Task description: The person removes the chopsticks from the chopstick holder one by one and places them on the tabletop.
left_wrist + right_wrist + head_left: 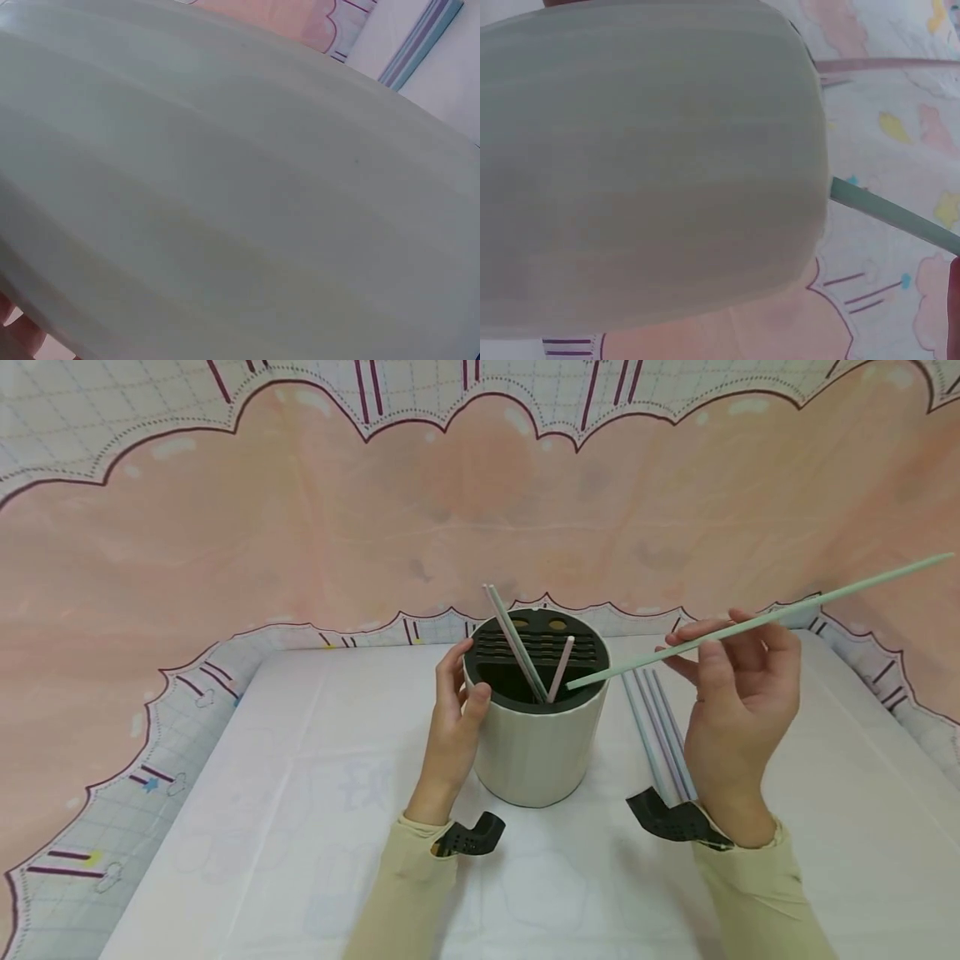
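Observation:
A cream utensil holder (536, 760) with a black slotted top stands upright on the white surface. My left hand (453, 727) grips its upper left side, thumb near the front rim; in the left wrist view the holder's wall (247, 180) fills most of the picture. Between thumb and fingers, my right hand (738, 718) pinches a long pale green chopstick (832, 595). It slants down leftward, its lower tip at the holder's opening. Several chopsticks (517, 639), greenish and pink, lean inside the opening. The right wrist view shows the green chopstick (892, 214) beside the holder's rim.
Several more pastel chopsticks (660, 735), blue and purple, lie side by side on the white tabletop (322, 793), right of the holder and partly behind my right wrist. A peach patterned cloth (390, 527) rises behind the table.

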Action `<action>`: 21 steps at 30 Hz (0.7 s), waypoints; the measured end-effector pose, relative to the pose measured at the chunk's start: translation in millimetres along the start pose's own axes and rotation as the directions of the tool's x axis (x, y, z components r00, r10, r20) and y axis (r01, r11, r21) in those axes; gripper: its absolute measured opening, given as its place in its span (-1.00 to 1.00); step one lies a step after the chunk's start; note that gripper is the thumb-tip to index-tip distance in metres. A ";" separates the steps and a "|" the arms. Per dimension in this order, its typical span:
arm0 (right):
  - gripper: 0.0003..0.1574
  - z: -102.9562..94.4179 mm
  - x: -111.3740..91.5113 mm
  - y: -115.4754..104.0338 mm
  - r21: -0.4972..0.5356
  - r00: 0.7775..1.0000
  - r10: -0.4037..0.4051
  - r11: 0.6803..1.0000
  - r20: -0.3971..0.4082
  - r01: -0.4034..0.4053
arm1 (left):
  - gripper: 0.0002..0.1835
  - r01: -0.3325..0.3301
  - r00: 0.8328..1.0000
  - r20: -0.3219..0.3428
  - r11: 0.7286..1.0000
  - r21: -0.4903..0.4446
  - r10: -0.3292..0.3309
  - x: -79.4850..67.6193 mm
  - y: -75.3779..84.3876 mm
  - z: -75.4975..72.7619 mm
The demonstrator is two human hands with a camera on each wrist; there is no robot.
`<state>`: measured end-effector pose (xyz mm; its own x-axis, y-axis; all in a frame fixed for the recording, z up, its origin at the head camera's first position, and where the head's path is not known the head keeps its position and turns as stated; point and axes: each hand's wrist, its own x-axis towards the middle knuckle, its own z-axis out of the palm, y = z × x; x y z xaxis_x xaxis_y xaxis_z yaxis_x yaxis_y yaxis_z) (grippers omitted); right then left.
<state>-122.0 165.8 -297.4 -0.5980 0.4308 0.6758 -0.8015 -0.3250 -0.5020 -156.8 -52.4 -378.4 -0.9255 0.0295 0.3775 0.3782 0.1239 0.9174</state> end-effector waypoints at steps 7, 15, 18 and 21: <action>-0.59 -10.7 11.8 -3.4 0.145 0.994 0.009 0.989 -0.109 0.007 | -0.30 -0.003 1.000 0.003 1.000 0.011 0.003 -0.9 1.7 -0.4; -0.57 -27.0 24.0 -6.9 0.149 0.988 0.031 0.989 -0.151 -0.009 | -0.24 0.003 1.000 0.010 1.000 -0.001 -0.003 0.2 1.8 -0.4; -0.57 -33.6 27.2 -5.8 0.133 0.986 0.048 0.991 -0.158 -0.027 | -0.17 0.007 1.000 0.013 1.000 -0.007 -0.007 0.7 2.0 -0.5; -0.57 -40.4 29.8 -3.2 0.080 0.986 0.067 0.995 -0.150 -0.056 | -0.13 0.000 1.000 0.014 1.000 -0.007 0.000 0.9 0.7 -0.9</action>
<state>-137.4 213.7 -297.4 -0.6445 0.5292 0.5519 -0.7639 -0.4149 -0.4942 -157.3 -53.1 -377.3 -0.9258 0.0436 0.3754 0.3779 0.1166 0.9185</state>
